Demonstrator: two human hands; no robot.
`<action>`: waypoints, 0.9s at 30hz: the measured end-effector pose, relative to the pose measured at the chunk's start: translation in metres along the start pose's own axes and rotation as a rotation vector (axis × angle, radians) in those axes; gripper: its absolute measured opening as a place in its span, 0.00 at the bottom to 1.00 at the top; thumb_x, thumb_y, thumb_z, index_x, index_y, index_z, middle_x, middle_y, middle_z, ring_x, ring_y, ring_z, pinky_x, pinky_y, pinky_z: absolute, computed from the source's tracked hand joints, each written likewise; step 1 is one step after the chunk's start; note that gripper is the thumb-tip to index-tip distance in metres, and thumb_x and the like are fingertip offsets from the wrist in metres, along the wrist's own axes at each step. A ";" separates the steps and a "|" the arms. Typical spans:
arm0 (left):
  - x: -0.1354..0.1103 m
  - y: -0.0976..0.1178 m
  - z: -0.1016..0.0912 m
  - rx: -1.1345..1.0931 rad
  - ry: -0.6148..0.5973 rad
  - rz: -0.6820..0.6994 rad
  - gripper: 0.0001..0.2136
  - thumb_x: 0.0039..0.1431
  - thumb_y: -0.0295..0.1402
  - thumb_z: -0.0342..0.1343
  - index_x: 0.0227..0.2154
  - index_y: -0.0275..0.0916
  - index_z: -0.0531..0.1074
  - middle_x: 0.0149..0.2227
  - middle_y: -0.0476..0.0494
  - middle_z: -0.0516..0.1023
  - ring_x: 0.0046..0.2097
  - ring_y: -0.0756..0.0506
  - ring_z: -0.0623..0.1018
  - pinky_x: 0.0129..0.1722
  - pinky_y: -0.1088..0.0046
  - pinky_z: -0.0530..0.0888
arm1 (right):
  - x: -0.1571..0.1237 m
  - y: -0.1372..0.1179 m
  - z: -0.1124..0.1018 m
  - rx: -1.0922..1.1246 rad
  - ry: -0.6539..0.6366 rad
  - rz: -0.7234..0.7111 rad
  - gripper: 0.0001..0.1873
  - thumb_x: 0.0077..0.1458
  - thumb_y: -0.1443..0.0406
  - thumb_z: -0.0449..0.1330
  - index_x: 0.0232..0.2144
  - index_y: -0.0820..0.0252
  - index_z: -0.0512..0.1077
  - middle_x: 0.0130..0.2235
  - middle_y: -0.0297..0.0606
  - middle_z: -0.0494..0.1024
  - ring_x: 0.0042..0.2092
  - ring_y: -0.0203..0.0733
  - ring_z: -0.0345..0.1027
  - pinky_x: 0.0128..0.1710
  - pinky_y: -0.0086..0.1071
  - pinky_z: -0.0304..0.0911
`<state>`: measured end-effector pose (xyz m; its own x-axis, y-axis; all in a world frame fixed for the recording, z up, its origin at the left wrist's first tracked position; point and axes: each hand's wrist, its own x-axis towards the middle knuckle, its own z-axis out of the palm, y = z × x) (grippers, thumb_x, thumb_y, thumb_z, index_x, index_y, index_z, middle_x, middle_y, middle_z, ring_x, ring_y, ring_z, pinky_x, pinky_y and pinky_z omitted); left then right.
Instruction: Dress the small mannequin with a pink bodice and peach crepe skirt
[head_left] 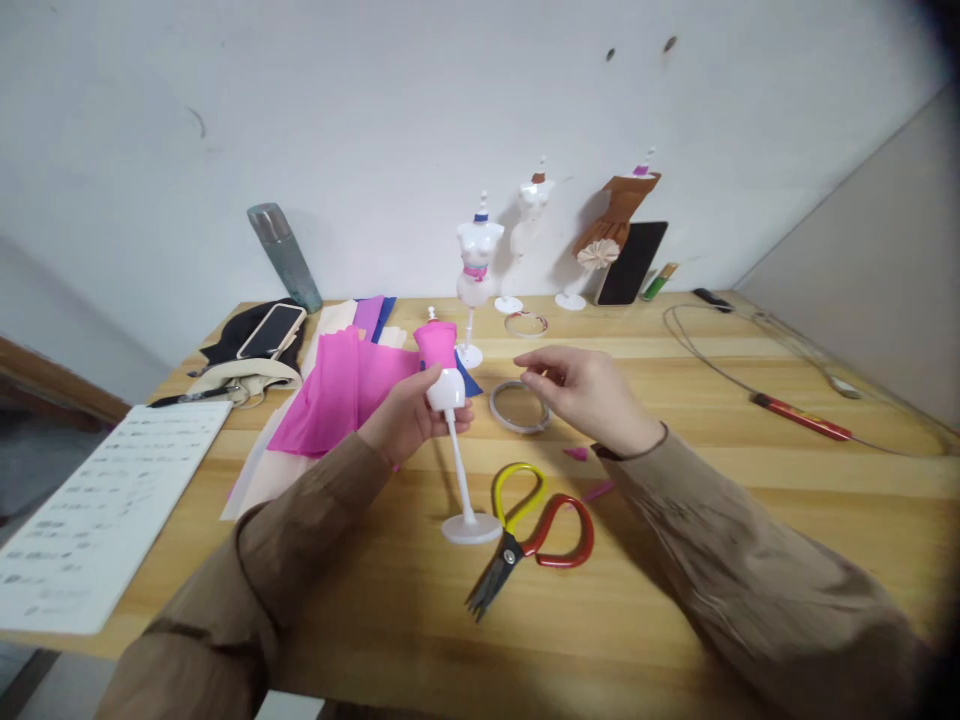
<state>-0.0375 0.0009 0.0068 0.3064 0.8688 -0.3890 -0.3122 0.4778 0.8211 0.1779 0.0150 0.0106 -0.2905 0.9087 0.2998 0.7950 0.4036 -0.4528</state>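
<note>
My left hand is closed around the waist of a small white mannequin on a stand. Pink fabric covers its chest. The stand's round base leans close to the scissors, which lie with their yellow and red handles apart. My right hand is over the table with thumb and fingertips drawn together; whatever may be between them is too small to make out. Just below its fingertips is a roll of tape. Pink scraps lie near the right wrist.
Pink cloth is piled at left, beside a phone and a written sheet. Along the wall stand a spray bottle, a white mannequin, another and a brown-dressed one. A red-handled cable tool lies right.
</note>
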 end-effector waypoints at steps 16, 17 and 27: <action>0.011 -0.011 -0.017 -0.004 0.174 0.060 0.10 0.56 0.33 0.55 0.38 0.32 0.70 0.31 0.41 0.78 0.26 0.49 0.77 0.28 0.75 0.74 | 0.003 0.012 0.060 -0.171 -0.335 -0.423 0.25 0.57 0.64 0.55 0.57 0.63 0.66 0.64 0.49 0.59 0.66 0.62 0.41 0.60 0.60 0.43; 0.010 -0.010 -0.017 -0.013 0.171 0.066 0.10 0.55 0.33 0.56 0.38 0.33 0.70 0.31 0.41 0.78 0.26 0.49 0.77 0.28 0.75 0.74 | 0.002 0.012 0.064 -0.175 -0.334 -0.440 0.25 0.58 0.63 0.54 0.57 0.64 0.66 0.63 0.51 0.60 0.66 0.63 0.40 0.59 0.62 0.41; 0.002 -0.006 -0.009 -0.049 0.180 0.152 0.10 0.53 0.32 0.54 0.39 0.34 0.68 0.30 0.44 0.78 0.26 0.50 0.76 0.28 0.75 0.74 | 0.004 0.018 0.060 0.016 -0.314 -0.545 0.16 0.55 0.69 0.55 0.44 0.60 0.76 0.46 0.45 0.79 0.55 0.48 0.66 0.55 0.43 0.60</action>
<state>-0.0428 0.0012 -0.0030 0.0884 0.9383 -0.3342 -0.3870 0.3415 0.8565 0.1593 0.0323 -0.0463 -0.7962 0.5593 0.2310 0.4816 0.8168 -0.3176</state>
